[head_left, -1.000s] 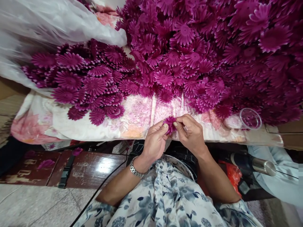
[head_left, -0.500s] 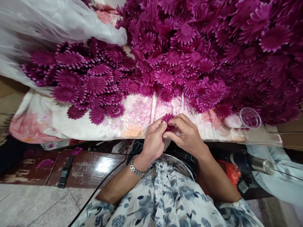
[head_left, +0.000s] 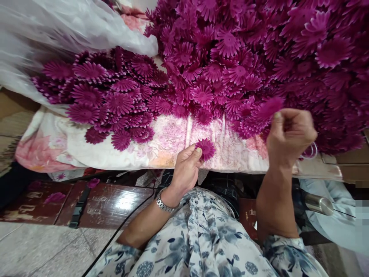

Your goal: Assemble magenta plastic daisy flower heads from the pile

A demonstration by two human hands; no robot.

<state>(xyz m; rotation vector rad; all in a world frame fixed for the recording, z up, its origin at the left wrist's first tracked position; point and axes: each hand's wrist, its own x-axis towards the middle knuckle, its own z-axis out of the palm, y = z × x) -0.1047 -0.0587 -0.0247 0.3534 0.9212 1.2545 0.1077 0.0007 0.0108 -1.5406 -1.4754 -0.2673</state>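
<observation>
My left hand [head_left: 186,169], a metal-band watch at its wrist, pinches a magenta artificial flower head [head_left: 206,149] between thumb and fingers just over the cloth's front edge. Off to the right, my right hand [head_left: 291,134] is raised and smeared by motion. Its thumb and fingers are closed on another magenta flower head [head_left: 269,108], which looks blurred. Behind that hand lies a large heap of magenta flower heads [head_left: 236,73]. Neater stacks of the same flower heads [head_left: 119,102] lie at the left. My right wrist and hand hide most of a clear plastic cup [head_left: 311,151].
A translucent plastic bag [head_left: 86,29] covers the back left. The flowered cloth [head_left: 57,148] spreads over the work surface. Below are a dark red bench [head_left: 106,207] with a black buckle strap [head_left: 77,211], a steel-ended flask [head_left: 318,204] and a black cable [head_left: 122,225].
My right hand has left my left hand and moved right and up beside the heap, with a flower head in its fingers. My left hand has stayed nearly in place, holding its flower head.
</observation>
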